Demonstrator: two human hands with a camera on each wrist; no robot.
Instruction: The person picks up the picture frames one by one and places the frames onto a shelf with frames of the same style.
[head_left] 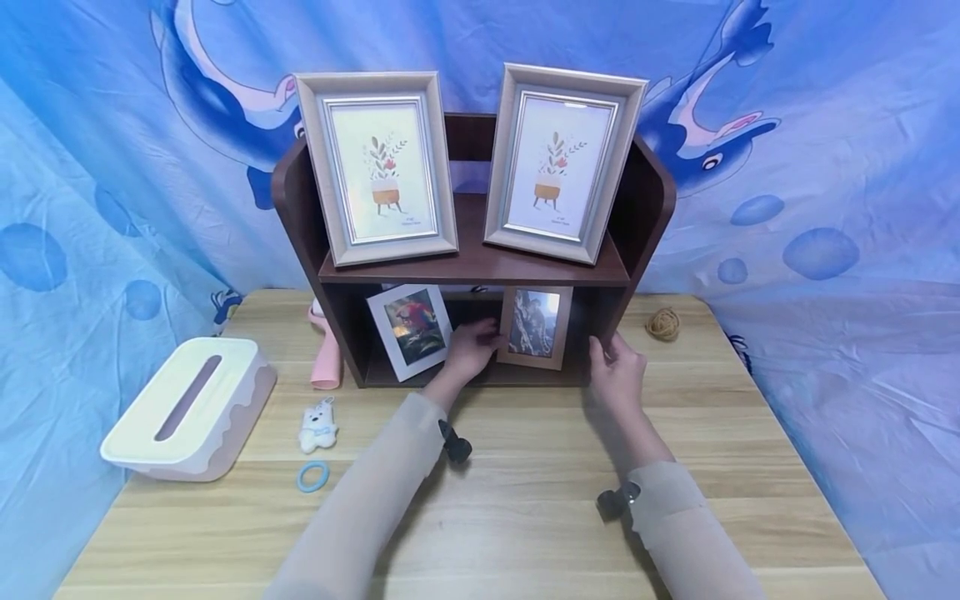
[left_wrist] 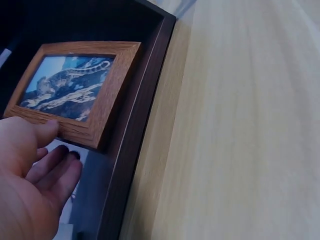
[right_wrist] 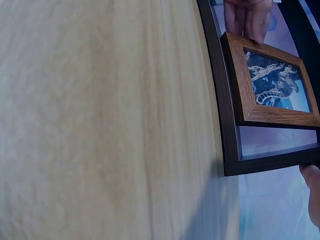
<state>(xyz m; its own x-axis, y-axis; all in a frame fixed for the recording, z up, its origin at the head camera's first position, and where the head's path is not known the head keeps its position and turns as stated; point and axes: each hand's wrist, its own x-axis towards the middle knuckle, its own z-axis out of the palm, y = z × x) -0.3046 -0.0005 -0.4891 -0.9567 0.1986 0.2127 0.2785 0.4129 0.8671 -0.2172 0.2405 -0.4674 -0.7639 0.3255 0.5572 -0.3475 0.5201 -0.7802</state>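
My left hand (head_left: pixel 471 348) reaches into the shelf's lower level. Its thumb touches the edge of a brown wooden photo frame (head_left: pixel 535 327). In the left wrist view its other fingers (left_wrist: pixel 59 167), loosely bent, show just beyond that edge. The frame leans upright and holds an animal picture. My right hand (head_left: pixel 618 377) rests against the outer side of the dark brown shelf (head_left: pixel 480 272), thumb near the front edge. Left of my left hand a white photo frame (head_left: pixel 410 330) with a parrot picture stands tilted on the same level.
Two large pale frames (head_left: pixel 378 171) with plant prints stand on the upper level. On the wooden table (head_left: pixel 525 500) are a tissue box (head_left: pixel 168 408), a pink object (head_left: pixel 327 358), a white bear charm (head_left: pixel 318 427), a blue ring (head_left: pixel 312 476) and a twine ball (head_left: pixel 663 324).
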